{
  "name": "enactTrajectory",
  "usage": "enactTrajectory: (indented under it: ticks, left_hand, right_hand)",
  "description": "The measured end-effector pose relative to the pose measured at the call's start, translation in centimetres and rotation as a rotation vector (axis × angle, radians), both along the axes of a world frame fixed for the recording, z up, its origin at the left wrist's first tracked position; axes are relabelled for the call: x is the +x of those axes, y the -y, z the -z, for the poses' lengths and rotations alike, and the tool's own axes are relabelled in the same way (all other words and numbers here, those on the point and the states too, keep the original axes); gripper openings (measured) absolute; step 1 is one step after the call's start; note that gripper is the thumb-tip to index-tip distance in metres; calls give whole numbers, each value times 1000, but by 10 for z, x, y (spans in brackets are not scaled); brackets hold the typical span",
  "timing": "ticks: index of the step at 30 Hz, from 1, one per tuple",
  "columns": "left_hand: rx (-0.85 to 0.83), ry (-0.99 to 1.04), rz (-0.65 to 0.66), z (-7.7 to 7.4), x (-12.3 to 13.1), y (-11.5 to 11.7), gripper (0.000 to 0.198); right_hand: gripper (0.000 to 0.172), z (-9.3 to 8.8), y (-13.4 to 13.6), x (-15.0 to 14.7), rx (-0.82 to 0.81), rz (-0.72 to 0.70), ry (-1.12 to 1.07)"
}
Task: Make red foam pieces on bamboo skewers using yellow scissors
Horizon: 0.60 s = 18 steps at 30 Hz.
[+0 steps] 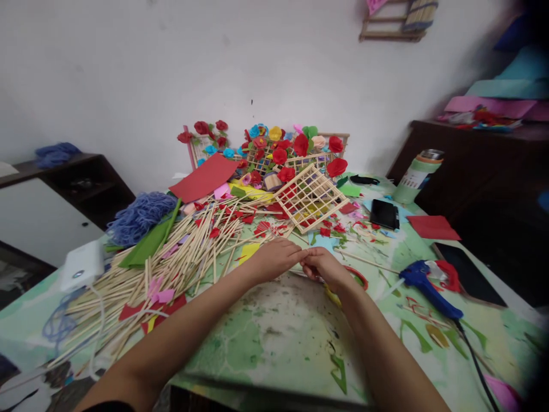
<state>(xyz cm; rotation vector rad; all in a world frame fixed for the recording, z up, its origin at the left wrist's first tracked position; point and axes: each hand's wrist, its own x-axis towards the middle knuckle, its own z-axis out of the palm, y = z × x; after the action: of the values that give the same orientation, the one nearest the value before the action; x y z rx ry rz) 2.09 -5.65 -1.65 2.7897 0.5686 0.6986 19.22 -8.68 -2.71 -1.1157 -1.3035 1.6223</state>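
My left hand (274, 258) and my right hand (325, 266) meet at the middle of the table (274, 337), fingers curled and fingertips touching. What they pinch between them is too small to make out. A big heap of thin wooden sticks (171, 263) mixed with red paper scraps spreads just left of my left hand. A stick lattice frame (311, 197) lies tilted beyond my hands. Behind it stands a pile of paper flowers (278, 149) on more frames. Red-handled scissors (358, 277) lie partly under my right wrist.
A blue glue gun (429, 283) with its cord lies at the right. A black phone (384, 213), a green bottle (416, 177), red paper sheets (203, 178) and blue yarn (137, 216) sit around. A white box (82, 266) is at the left. Dark shelves flank the table.
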Motion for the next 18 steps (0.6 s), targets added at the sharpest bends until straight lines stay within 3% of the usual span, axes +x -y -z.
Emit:
enactTrajectory:
  ticks: [9, 13, 18]
  left_hand:
    - [-59, 41, -5, 5, 0, 3, 30]
    - [-92, 108, -30, 8, 0, 3, 31]
    - [14, 92, -220, 12, -3, 1, 32]
  right_hand:
    - [11, -5, 5, 14, -68, -269, -134]
    - [15, -3, 3, 14, -69, -237, -149]
    - [20, -7, 1, 24, -73, -158, -132]
